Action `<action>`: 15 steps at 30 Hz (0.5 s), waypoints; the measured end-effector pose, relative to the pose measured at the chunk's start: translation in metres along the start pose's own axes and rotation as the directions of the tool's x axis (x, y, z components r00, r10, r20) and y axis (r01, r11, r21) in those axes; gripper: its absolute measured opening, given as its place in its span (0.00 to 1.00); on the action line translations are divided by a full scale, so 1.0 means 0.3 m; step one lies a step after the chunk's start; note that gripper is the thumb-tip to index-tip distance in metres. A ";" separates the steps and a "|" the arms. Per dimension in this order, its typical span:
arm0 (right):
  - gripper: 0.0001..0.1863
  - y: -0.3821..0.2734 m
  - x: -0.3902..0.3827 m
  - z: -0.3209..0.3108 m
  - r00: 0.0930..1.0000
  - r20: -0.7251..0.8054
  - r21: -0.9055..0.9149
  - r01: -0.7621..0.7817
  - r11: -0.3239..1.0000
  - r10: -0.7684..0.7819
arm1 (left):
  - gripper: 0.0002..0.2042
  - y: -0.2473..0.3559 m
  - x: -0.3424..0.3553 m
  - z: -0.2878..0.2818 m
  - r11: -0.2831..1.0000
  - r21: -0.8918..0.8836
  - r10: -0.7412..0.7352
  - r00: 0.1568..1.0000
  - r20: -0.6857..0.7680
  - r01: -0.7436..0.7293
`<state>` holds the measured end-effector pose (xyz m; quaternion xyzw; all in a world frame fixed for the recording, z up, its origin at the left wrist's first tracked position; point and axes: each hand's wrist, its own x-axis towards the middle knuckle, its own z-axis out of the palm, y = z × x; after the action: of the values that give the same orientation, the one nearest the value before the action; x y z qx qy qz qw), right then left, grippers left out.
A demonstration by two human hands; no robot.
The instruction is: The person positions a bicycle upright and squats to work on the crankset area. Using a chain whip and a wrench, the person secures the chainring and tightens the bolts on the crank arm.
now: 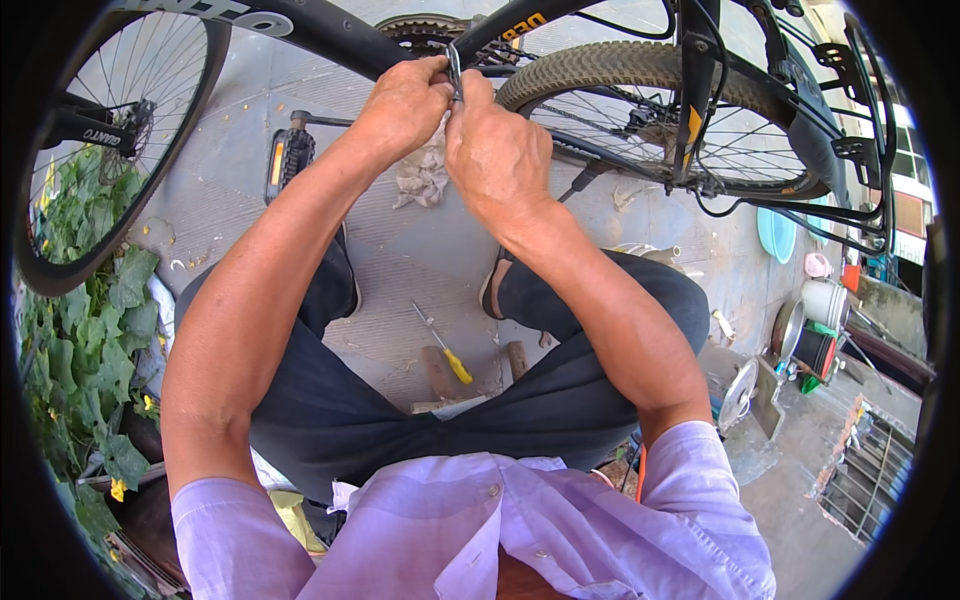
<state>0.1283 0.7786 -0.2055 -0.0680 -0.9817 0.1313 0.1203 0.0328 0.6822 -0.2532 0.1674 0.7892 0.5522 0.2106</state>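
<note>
Both my hands are raised close together at the black bicycle frame (pixel 335 38), beneath its crank area. My right hand (pixel 497 150) is closed around a slim silver metal tool (pixel 455 72), which stands up between my hands; its working end is too small to make out. The fingers of my left hand (pixel 405 105) are pinched together against the tool's side, and what they hold is hidden. Just beyond lies the toothed chainring (pixel 425 27). A crumpled, dirty rag (pixel 422 178) is on the ground below my hands.
The knobbly rear wheel (pixel 610 75) is to the right, a pedal (pixel 290 160) to the left. Between my feet lies a yellow-handled screwdriver (pixel 456 364). Leafy plants (pixel 75 340) line the left edge; a blue basin (pixel 776 235) and white bucket (pixel 824 300) stand right.
</note>
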 end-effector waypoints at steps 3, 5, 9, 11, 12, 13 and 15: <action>0.21 -0.003 -0.030 0.019 0.997 0.068 0.001 -0.022 1.000 0.022 | 0.21 0.002 -0.005 0.000 0.999 0.044 0.023 1.000 -0.012 -0.023; 0.24 -0.001 -0.047 0.043 0.997 0.069 0.054 -0.031 0.998 0.027 | 0.22 0.001 -0.003 -0.005 0.996 0.083 0.028 0.999 0.018 -0.030; 0.28 -0.019 -0.093 0.093 0.988 0.130 0.147 -0.105 0.984 0.086 | 0.23 -0.001 0.002 -0.021 0.992 0.126 0.011 0.996 0.084 -0.021; 0.28 -0.028 -0.103 0.101 0.979 0.163 0.149 -0.148 0.978 0.123 | 0.23 -0.004 0.004 -0.018 0.994 0.106 -0.002 0.997 0.079 -0.006; 0.29 -0.033 -0.105 0.097 0.973 0.181 0.151 -0.168 0.974 0.140 | 0.23 0.000 0.000 -0.018 0.996 0.089 -0.018 0.997 0.080 0.011; 0.28 -0.033 -0.104 0.088 0.981 0.147 0.162 -0.151 0.975 0.127 | 0.23 0.004 -0.001 -0.019 0.997 0.072 -0.033 0.996 0.082 0.027; 0.26 -0.032 -0.094 0.058 0.992 0.082 0.181 -0.114 0.977 0.100 | 0.23 0.017 0.001 -0.028 0.997 0.056 -0.066 0.991 0.115 0.060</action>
<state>0.1501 0.7606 -0.2254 -0.1044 -0.9638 0.2309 0.0831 0.0284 0.6772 -0.2459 0.1796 0.7946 0.5137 0.2691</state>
